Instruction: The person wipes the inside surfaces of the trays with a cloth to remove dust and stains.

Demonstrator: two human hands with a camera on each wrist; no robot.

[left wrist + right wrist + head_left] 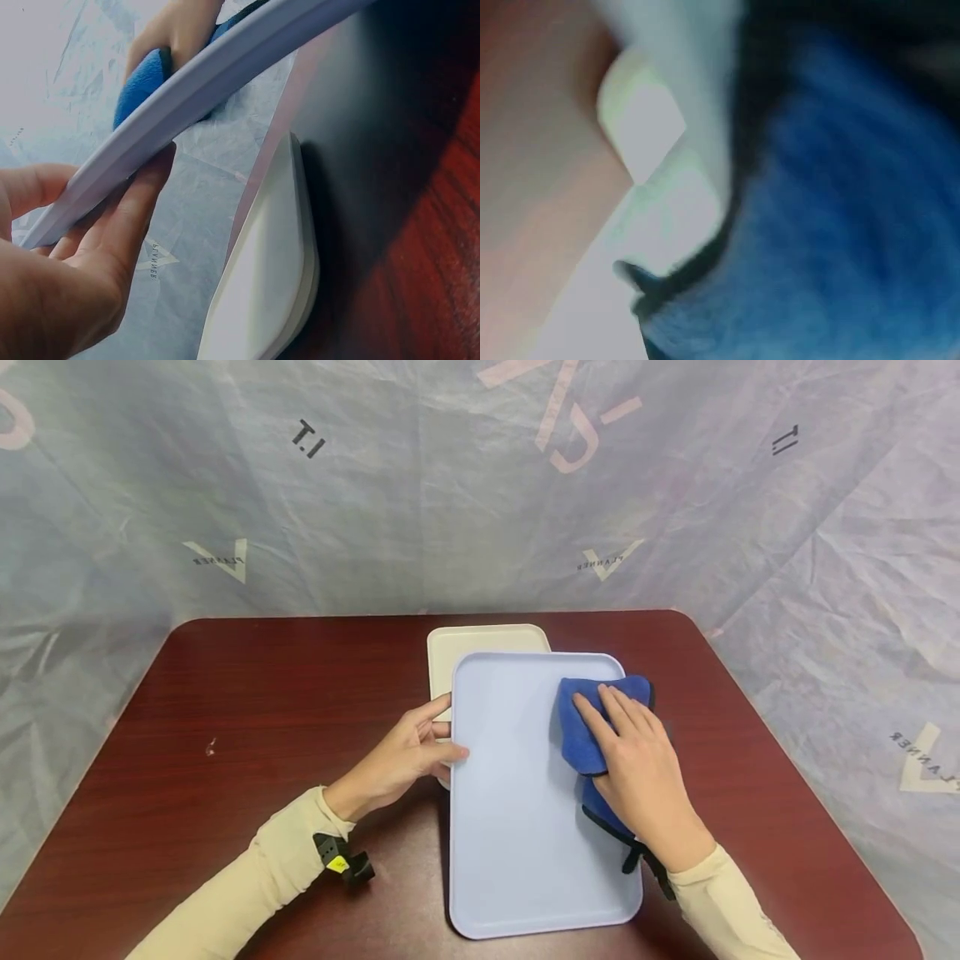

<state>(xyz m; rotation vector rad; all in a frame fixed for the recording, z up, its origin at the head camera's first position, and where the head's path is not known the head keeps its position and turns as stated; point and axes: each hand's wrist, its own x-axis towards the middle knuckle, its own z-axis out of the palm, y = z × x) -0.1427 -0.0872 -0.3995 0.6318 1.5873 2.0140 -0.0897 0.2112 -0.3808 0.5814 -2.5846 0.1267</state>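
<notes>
A pale blue rectangular tray (pixel 525 827) is raised off the table at an angle. My left hand (pixel 401 760) grips its left rim, thumb on the upper face and fingers beneath; in the left wrist view the tray's edge runs between them. On the tray's right side my right hand (pixel 637 752) presses a blue cloth (pixel 581 727) with dark edging, fingers extended over it. The right thumb is hidden. Part of the cloth hangs down by the tray's right rim. Blurred blue cloth (pixel 840 217) fills much of the right wrist view.
Behind and below the blue tray, a cream tray (pixel 480 639) lies on the dark red table (pixel 300 693); two stacked rims show in the left wrist view. A grey printed sheet (pixel 420 510) hangs beyond the table's back edge and along its sides.
</notes>
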